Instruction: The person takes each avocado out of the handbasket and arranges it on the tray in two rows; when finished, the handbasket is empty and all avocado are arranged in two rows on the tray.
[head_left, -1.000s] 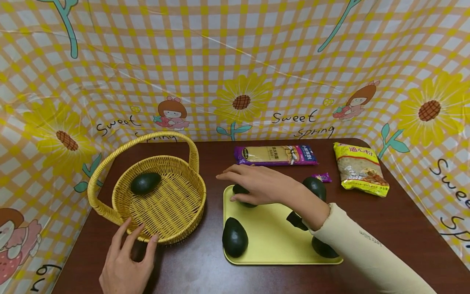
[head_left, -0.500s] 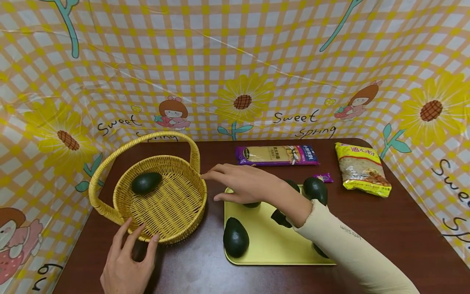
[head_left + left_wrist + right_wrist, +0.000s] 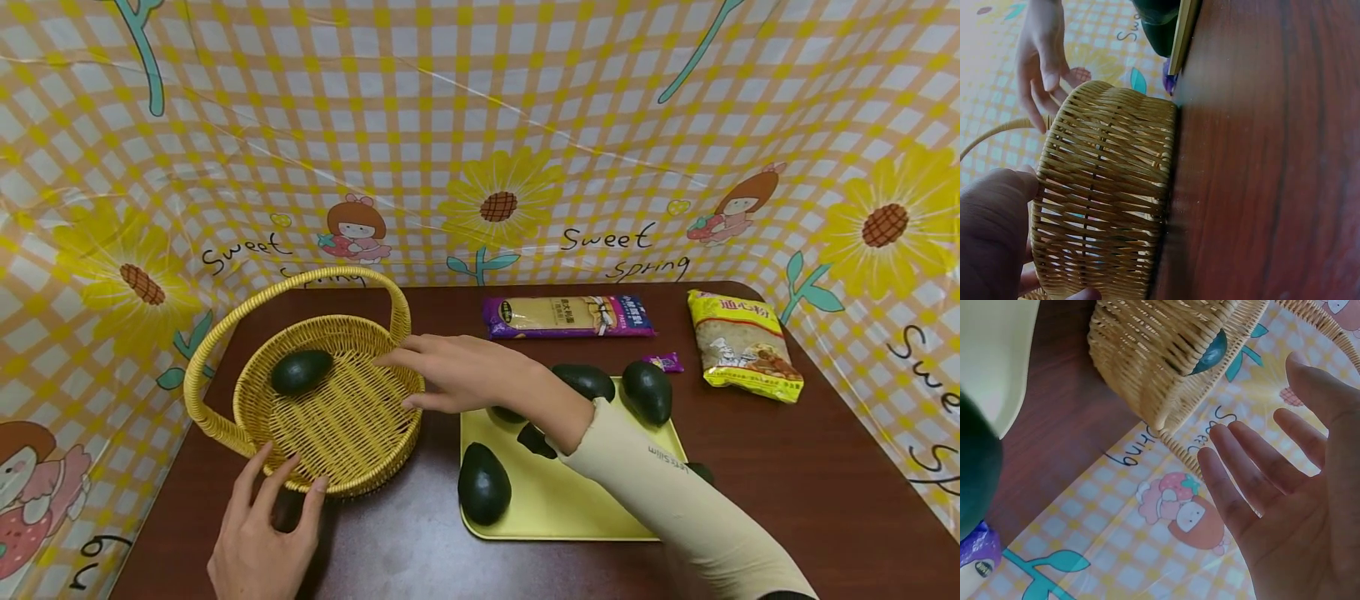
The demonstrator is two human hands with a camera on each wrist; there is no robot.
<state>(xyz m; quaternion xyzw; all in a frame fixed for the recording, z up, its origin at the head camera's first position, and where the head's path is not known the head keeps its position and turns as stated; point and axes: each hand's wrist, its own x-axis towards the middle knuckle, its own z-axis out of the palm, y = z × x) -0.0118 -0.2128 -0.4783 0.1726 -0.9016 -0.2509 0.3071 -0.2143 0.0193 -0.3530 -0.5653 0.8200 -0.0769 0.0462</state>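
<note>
A round yellow wicker basket (image 3: 408,433) with a tall handle stands at the left, one dark green avocado (image 3: 302,372) lying inside. My left hand (image 3: 262,529) holds its near rim; in the left wrist view the thumb (image 3: 997,212) touches the rim and fingertips show lower down. Over the basket's right rim hovers my right hand (image 3: 450,371), palm down. Its fingers are extended and the palm (image 3: 1297,544) holds nothing. A yellow tray (image 3: 577,508) on the right carries several avocados, one near its front left corner (image 3: 483,483); some are partly hidden by the right arm.
Behind the tray lies a purple pasta packet (image 3: 570,317), with a small purple wrapper (image 3: 666,362) nearby. A yellow bag (image 3: 745,346) sits at the back right. Patterned cloth (image 3: 480,100) surrounds the brown table (image 3: 787,475) at the back and sides.
My right hand has moved left from above the tray to the basket's right rim, uncovering more of the avocados. The left hand and basket stay in place.
</note>
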